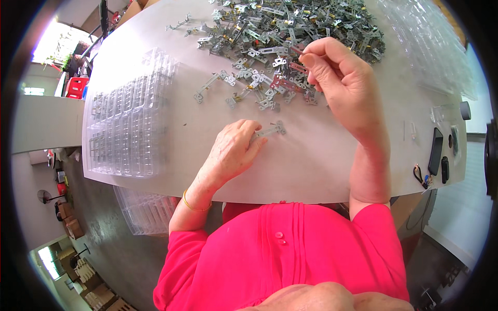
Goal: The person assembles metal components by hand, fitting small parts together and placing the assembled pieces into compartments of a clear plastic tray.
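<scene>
My left hand (232, 147) rests low over the table, thumb and fingers closed on one end of a flat metal bracket (268, 130). The bracket's wider, holed end sticks out to the right. Higher up, my right hand (342, 80) is raised at the near right side of a heap of metal brackets (290, 31). Its thumb and forefinger pinch a thin metal piece (296, 50), mostly hidden by the fingertips. Several loose brackets (259, 83) lie scattered between the heap and my left hand, some tinted reddish.
Clear plastic trays (132, 119), partly filled with metal parts, lie on the table (207, 176) at left. More clear trays (420, 41) are stacked at far right. A phone (436, 151), black-handled pliers (418, 174) and a small black object (445, 169) sit near the right edge.
</scene>
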### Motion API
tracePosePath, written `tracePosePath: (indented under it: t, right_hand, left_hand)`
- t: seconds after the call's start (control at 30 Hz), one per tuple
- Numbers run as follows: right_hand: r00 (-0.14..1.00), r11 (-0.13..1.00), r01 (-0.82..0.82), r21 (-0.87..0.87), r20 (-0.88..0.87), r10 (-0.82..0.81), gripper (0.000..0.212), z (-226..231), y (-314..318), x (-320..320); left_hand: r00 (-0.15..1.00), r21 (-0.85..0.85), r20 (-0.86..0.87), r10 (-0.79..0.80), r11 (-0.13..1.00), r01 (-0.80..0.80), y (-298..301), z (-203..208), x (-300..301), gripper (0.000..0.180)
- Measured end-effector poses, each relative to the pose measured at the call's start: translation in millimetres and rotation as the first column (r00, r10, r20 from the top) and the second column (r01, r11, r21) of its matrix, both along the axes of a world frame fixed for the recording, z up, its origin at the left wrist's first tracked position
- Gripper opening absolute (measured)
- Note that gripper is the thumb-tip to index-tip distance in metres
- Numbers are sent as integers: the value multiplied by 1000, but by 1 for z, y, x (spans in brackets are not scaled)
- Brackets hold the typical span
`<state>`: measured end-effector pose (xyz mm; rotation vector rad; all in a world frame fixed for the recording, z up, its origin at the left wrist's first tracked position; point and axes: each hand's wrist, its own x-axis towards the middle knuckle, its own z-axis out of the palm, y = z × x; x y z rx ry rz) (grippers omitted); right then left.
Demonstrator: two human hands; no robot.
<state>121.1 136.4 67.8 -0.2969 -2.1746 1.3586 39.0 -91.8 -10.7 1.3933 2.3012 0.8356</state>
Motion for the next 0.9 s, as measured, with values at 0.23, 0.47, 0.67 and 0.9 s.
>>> tracePosePath:
  t: [0.23, 0.47, 0.67, 0.9]
  right_hand:
    - [982, 991, -24, -135, -190, -2, 11, 5, 7, -1]
    - [985, 982, 13, -186, -168, -45, 14, 16, 8, 9]
    - [988, 987, -3, -161, -151, -22, 17, 24, 3, 9]
    - [986, 983, 49, -176, -151, -77, 16, 25, 8, 13]
  left_hand:
    - [995, 262, 74, 70, 961, -87, -1, 40, 20, 13]
    - [653, 735, 575, -493, 661, -149, 8, 131, 40, 34]
    - [925, 505, 239, -296, 851, 142, -4, 170, 59, 27]
    - [909, 13, -227, -349, 933, 361, 12, 203, 60, 23]
